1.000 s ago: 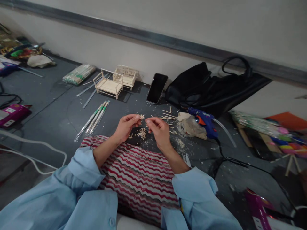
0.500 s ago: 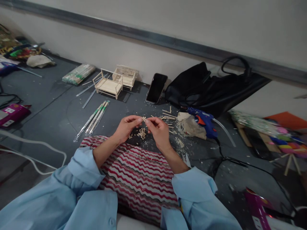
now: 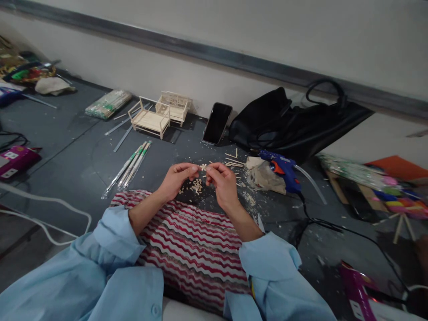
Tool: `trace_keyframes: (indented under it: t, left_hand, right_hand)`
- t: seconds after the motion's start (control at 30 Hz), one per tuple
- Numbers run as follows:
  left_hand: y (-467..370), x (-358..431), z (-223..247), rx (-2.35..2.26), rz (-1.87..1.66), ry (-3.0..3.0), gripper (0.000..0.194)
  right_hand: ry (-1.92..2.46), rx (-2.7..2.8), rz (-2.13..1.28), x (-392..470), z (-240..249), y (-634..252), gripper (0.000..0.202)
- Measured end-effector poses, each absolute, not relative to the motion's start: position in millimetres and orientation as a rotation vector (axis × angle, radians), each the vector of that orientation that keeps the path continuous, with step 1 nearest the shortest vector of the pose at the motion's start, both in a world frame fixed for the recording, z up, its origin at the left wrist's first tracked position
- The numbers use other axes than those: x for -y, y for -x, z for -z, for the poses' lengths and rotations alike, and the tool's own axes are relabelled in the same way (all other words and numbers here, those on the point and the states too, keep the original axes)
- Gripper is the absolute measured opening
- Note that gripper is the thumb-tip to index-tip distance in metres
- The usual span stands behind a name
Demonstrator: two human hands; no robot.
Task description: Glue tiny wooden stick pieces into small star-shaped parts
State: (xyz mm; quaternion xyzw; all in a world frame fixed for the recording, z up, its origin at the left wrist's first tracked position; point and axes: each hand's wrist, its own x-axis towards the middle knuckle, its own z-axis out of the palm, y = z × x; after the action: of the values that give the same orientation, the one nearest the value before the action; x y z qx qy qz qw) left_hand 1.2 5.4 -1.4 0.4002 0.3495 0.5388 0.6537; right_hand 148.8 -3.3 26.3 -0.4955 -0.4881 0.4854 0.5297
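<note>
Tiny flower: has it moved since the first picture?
Yes, slightly right: judged against the phone, the flower is now less far to the left.

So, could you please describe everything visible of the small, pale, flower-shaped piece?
The small, pale, flower-shaped piece looks wooden, its petals too tiny to count. It is pinched by the bare left hand above the grey tabletop, the bare right hand at its other side; whether that grips is unclear.

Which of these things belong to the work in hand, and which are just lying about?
Likely part of the work:
small flower-shaped piece, between left hand and right hand
pile of pale bits below the hands
perhaps cut sticks and glue gun nearby

Seemingly just lying about:
phone
black bag
orange sheet
</note>
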Motion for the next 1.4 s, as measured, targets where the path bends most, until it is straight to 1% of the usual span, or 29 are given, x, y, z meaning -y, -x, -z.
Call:
trace_keyframes:
  t: [0.1,0.27,0.4,0.47,0.6,0.8,0.97,1.23,1.4]
  left_hand:
    - [-1.6,-5.8,2.5,-0.805,-1.25,-0.91,0.03]
    - [-0.8,-7.4,3.3,-0.885,-1.331,-0.927,0.036]
    - [-0.3,-7.7,2.0,-0.944,-1.376,-0.972,0.031]
    - [-0.4,-6.8,0.2,-0.952,-1.39,-1.011,0.032]
    - [-0.6,-3.1,-5.0,-0.992,-1.309,-1.133,0.034]
    - [-0.1,-1.2,-6.8,-0.907,-1.166,-1.141,0.029]
    - [-0.2,-3.3,-3.8,-0.876,-1.192,-1.077,0.031]
    - [-1.7,-3.5,-2.9,-0.867,-1.214,-1.02,0.028]
    - [-1.2,-4.4,-1.5,-0.884,-1.232,-1.058,0.028]
  right_hand:
    - [1.131,1.096,-1.218,2.5,-26.5,-150.2,0.017]
    - [1.165,1.115,-1.189,1.7,-24.9,-150.8,0.017]
    - [1.17,1.105,-1.197,1.7,-23.1,-149.9,0.017]
    - [1.185,1.119,-1.181,1.7,-22.7,-149.8,0.016]
    - [1.247,1.236,-1.095,1.6,-23.7,-151.2,0.015]
    - [1.3,1.425,-0.986,0.5,-25.4,-154.1,0.014]
    - [1.315,1.375,-1.028,1.1,-25.5,-152.9,0.016]
    - [1.3,1.35,-1.015,2.0,-22.0,-150.4,0.016]
    - [1.273,1.339,-1.065,1.9,-21.3,-151.1,0.016]
